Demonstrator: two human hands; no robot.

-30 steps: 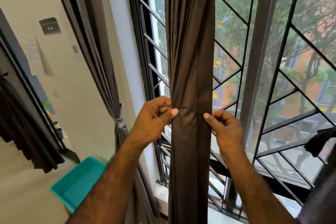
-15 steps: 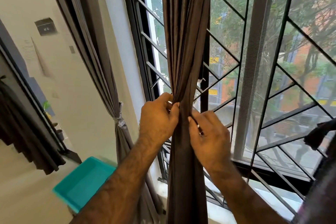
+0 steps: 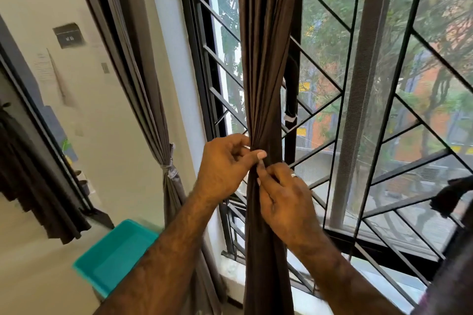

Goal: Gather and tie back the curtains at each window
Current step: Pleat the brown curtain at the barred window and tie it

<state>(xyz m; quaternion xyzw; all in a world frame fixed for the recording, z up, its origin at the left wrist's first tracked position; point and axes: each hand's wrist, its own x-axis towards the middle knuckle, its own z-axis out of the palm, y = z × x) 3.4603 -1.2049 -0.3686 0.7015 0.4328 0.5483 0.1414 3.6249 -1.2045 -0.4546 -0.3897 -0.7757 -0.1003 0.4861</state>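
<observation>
A dark brown curtain (image 3: 266, 59) hangs in front of the barred window (image 3: 378, 115), gathered into a narrow bunch at mid height. My left hand (image 3: 225, 169) pinches the bunch from the left, thumb across its front. From the right, my right hand (image 3: 284, 197), with a ring on one finger, presses its fingers into the same folds just below. A dark strap (image 3: 291, 89) with a white end hangs behind the curtain. Left of the window, a grey curtain (image 3: 153, 100) is bound with a tie (image 3: 170, 170).
A teal plastic tub (image 3: 117, 256) sits on the floor at lower left. A dark cloth (image 3: 38, 186) hangs at the far left by a dark frame. Another dark fabric piece (image 3: 458, 194) shows at the right edge. The white sill (image 3: 230, 271) runs below the window grille.
Both hands closed in from the curtain's sides and squeezed it from a wide band into a tight bunch. The view shifted slightly right and down.
</observation>
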